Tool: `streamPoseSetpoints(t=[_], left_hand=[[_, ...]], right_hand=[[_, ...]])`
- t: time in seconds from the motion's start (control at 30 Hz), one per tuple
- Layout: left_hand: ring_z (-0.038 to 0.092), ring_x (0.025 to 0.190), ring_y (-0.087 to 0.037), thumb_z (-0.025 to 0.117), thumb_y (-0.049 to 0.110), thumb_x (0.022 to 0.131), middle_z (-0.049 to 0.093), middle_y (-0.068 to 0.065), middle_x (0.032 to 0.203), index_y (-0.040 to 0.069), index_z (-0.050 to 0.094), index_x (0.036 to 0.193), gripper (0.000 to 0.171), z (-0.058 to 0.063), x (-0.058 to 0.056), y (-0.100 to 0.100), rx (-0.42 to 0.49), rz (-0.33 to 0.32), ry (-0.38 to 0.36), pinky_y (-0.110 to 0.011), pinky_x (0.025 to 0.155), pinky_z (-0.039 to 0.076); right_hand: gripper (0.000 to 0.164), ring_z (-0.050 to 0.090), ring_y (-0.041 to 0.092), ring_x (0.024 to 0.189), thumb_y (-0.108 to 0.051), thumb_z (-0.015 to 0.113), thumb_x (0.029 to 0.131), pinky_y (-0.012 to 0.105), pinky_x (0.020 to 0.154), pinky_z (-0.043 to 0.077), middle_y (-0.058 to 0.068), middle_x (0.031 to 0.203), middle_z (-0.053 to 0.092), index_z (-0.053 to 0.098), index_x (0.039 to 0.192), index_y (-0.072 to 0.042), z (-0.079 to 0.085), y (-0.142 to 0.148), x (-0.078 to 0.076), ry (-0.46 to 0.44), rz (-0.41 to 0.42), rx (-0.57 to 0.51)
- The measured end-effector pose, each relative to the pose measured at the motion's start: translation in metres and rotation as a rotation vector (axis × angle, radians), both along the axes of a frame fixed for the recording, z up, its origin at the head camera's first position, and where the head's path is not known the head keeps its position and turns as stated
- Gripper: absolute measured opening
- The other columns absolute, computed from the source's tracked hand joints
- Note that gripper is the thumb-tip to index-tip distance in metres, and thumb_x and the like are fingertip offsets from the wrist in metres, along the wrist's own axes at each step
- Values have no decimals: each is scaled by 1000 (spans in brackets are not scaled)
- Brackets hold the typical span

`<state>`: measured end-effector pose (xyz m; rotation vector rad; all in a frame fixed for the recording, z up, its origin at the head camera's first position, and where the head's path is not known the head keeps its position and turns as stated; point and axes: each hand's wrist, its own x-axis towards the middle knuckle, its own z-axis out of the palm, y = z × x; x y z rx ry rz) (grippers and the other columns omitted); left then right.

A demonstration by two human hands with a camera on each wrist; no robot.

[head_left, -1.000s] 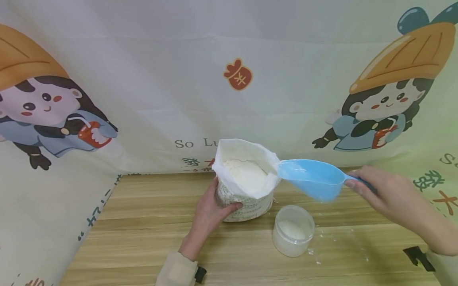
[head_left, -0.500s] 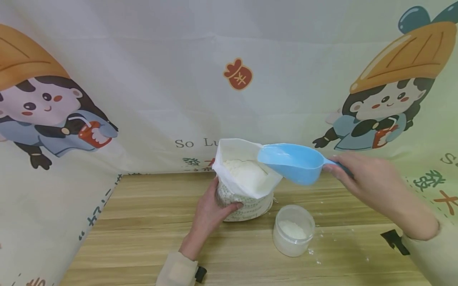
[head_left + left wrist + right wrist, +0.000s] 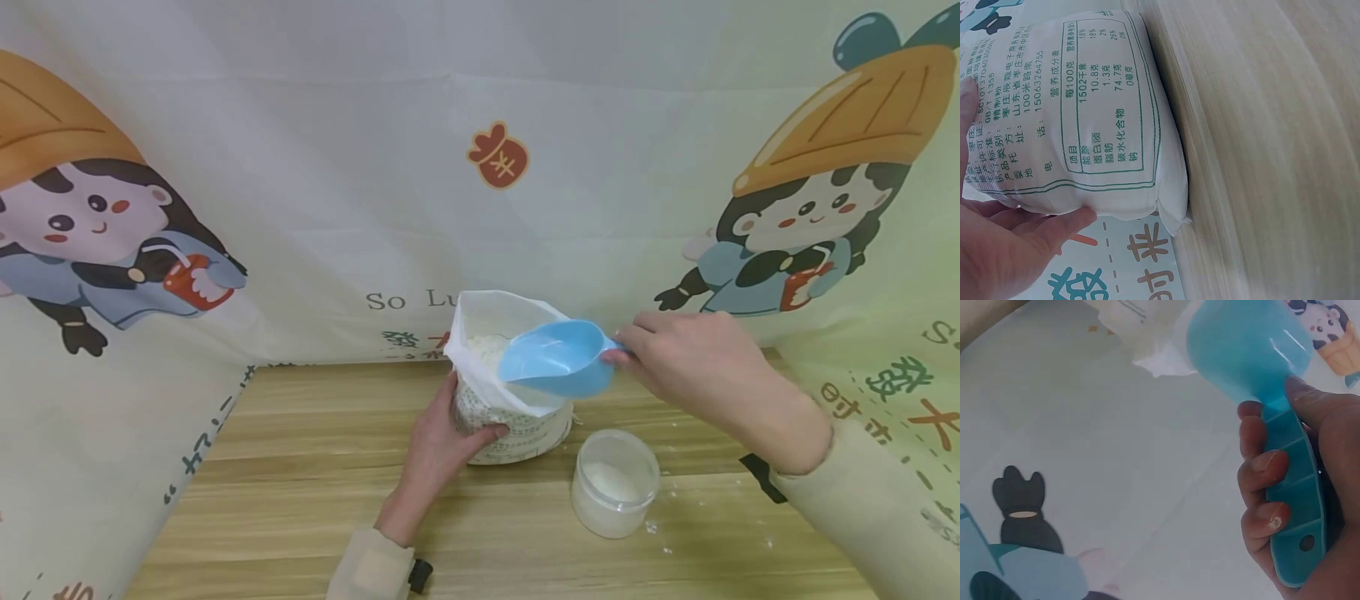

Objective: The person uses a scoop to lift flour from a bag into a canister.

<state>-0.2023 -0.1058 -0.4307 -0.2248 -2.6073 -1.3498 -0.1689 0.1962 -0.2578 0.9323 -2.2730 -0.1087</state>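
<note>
In the head view a white cloth flour bag [image 3: 517,433] stands upright with its mouth wide, pale flour [image 3: 486,350] showing inside. My left hand [image 3: 442,437] grips its left side, thumb across the front; the left wrist view shows the fingers against the printed bag [image 3: 1110,112]. A blue scoop [image 3: 558,358] tilts down over the bag's right rim, its front lip at the flour. My right hand [image 3: 693,362] holds it by the handle. Fingers wrap the ribbed handle [image 3: 1294,487] in the right wrist view, with the thumb near the bowl.
A clear round jar [image 3: 617,500] with some white flour in it stands right of the bag, near the front. White specks [image 3: 652,527] lie on the wooden table [image 3: 300,500] beside it. A printed cloth backdrop [image 3: 337,208] rises behind and at both sides.
My right hand has moved left with the scoop, from beyond the bag's right edge to over its mouth, the scoop's front dipping toward the flour. Left hand, bag and jar stay put.
</note>
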Motion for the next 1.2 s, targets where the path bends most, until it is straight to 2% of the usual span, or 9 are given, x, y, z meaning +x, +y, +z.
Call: streamPoseSetpoints(t=[0.1,0.13,0.23,0.5,0.67,0.9,1.03,1.2], left_hand=[[47,141,-41,94,44,73,50,-15,156,14,35,161,109,0,0,0,-1,-1,7,-62,113,40],[47,141,-41,94,44,73,50,-15,155,13,35,160,109,0,0,0,-1,-1,10,-62,113,40],[48,140,-41,94,43,73,51,-15,155,13,36,160,109,0,-1,0,-5,-5,18,-62,112,41],[48,140,-40,94,44,73,50,-14,155,13,35,160,109,0,0,1,-10,-8,20,-61,113,41],[48,140,-41,93,44,73,50,-16,155,13,34,161,111,1,1,1,-6,-4,19,-62,112,41],[48,140,-41,94,41,73,51,-15,154,13,35,161,109,2,2,0,6,-2,12,-62,112,41],[48,140,-41,94,41,73,51,-15,154,14,36,160,109,1,2,1,3,-3,13,-62,113,40],[48,139,-40,94,42,73,52,-14,153,15,37,159,107,1,2,0,2,-8,18,-63,112,40]], right_hand=[[33,40,15,46,-34,80,91,29,37,30,-3,62,44,63,75,-11,6,-10,0,-39,-47,54],[36,39,16,45,-34,81,91,30,37,30,-3,62,43,60,72,-12,8,-13,0,-54,-63,67],[42,38,17,46,-34,81,91,31,38,32,-3,60,40,53,67,-14,14,-19,-2,-94,-96,97],[47,38,16,46,-36,81,91,31,38,34,-3,57,39,51,61,-16,29,-25,-4,-109,-123,167],[50,37,16,47,-38,79,92,31,40,33,-3,57,39,49,58,-18,38,-31,-4,-152,-144,213],[47,35,15,54,-30,75,95,29,44,31,-4,59,42,49,57,-19,46,-49,-7,-355,-228,263],[49,32,14,53,-26,76,93,28,43,31,-4,56,39,48,54,-18,43,-57,-8,-332,-204,286],[45,35,14,52,-29,78,93,29,42,36,-4,55,43,52,57,-17,38,-65,-10,-282,-179,311]])
